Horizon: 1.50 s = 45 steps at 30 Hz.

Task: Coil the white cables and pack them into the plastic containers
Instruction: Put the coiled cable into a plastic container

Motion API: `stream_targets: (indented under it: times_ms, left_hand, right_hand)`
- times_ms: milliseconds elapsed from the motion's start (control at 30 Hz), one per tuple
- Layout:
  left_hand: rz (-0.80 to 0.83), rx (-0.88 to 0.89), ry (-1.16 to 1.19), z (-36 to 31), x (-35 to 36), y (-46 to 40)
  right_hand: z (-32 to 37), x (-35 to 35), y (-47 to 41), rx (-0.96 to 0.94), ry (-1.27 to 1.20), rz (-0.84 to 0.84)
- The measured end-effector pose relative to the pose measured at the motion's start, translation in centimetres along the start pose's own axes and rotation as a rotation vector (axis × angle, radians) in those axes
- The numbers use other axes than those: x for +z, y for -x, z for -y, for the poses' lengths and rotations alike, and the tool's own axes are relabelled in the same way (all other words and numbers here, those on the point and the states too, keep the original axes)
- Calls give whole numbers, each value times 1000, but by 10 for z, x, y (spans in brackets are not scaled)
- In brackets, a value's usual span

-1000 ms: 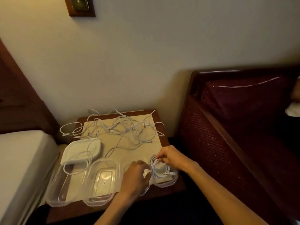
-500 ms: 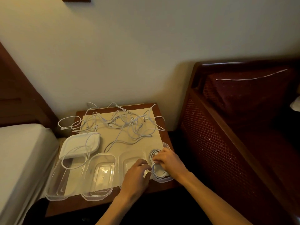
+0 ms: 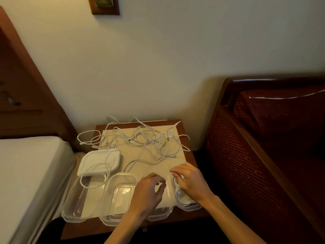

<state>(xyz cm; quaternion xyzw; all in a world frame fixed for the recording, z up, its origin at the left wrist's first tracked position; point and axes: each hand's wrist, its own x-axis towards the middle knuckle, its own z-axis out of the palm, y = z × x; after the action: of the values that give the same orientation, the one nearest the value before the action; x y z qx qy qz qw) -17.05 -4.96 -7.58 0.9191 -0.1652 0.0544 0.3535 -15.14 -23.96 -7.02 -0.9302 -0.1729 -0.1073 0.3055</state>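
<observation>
Right hand [image 3: 190, 182] over coiled cable [image 3: 181, 196] in rightmost container [image 3: 190, 206], fingers extended, pressing loops down. Left hand [image 3: 149, 192] loosely curled, holding nothing, above next container [image 3: 161, 213]. Tuck ends under rim, keep coil flat. Loose cables [image 3: 140, 140] tangled at counter [image 3: 190, 155] back.
</observation>
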Motion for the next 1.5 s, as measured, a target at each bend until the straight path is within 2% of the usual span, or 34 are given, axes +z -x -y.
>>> stream_targets:
  times_ms: [133, 200, 267, 400, 467, 667, 900, 1067, 1233, 1300, 1400, 1500]
  left_hand:
    - [-266, -70, -45, 21, -59, -19]
    - [-421, -169, -43, 37, -91, -28]
    - [-510, -306, -40, 64, -120, -37]
    - [-413, -642, -115, 146, -153, -46]
    - [-316, -755, -138, 176, -158, -43]
    - [-159, -820, -133, 206, -156, -43]
    - [-215, -934, -69, 201, -152, -54]
    - [-318, -923, 53, 189, -166, -72]
    - [-467, -906, 65, 153, -198, -103]
    - [-482, -825, 33, 139, -207, -114]
    - [-490, -635, -137, 115, -216, -123]
    - [-568, -407, -269, 90, -225, -125]
  right_hand:
    - [59, 12, -44, 28, -213, -82]
    - [91, 26, -70, 34, -337, -66]
    - [118, 47, -97, 96, -414, -10]
    - [133, 106, -144, 366, -277, 270]
    - [128, 132, -157, 450, -169, 327]
    - [121, 163, -171, 567, -75, 343]
    - [118, 162, -183, 695, -155, 274]
    - [115, 154, -198, 818, -293, 261]
    - [111, 135, -206, 908, -516, 369]
    - [110, 125, -204, 895, -548, 386]
    - [111, 113, -198, 840, -549, 409]
    - [107, 99, -188, 751, -492, 347]
